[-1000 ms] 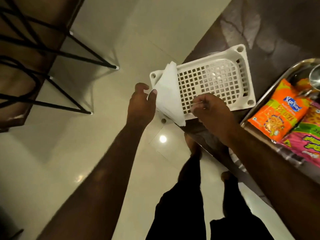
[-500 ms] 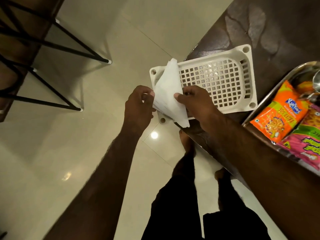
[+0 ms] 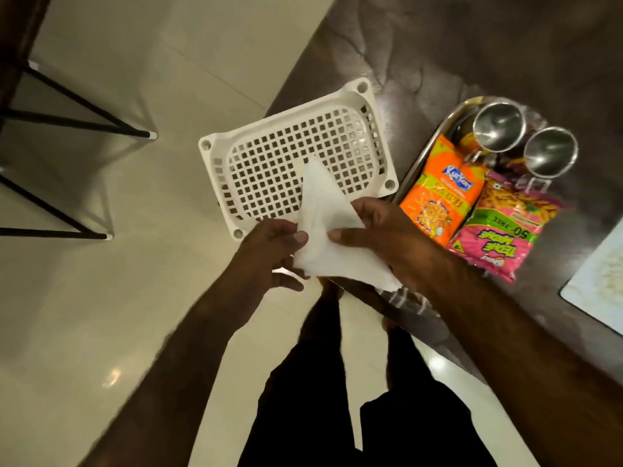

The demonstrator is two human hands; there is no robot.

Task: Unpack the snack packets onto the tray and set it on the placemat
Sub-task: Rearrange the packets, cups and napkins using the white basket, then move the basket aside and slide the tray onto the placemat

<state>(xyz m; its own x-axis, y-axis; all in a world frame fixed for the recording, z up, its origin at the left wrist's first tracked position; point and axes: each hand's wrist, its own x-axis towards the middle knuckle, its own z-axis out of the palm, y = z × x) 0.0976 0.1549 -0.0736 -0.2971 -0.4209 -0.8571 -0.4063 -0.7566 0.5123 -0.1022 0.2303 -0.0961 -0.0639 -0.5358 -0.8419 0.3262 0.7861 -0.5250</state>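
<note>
I hold a folded white paper napkin with both hands, just in front of a white perforated plastic basket. My left hand pinches its left edge and my right hand grips its right side. The basket sits at the dark table's corner with nothing in it. To its right, a steel tray carries an orange snack packet, a pink and green snack packet and two steel cups. A pale placemat shows at the right edge.
The dark brown table fills the upper right. The table edge runs diagonally past my legs and bare feet. Black metal chair legs stand on the glossy tiled floor at the left.
The napkin has come off the basket's left rim and now sits lower, in front of the basket, held between both hands. The view shifted right, showing the cups and placemat.
</note>
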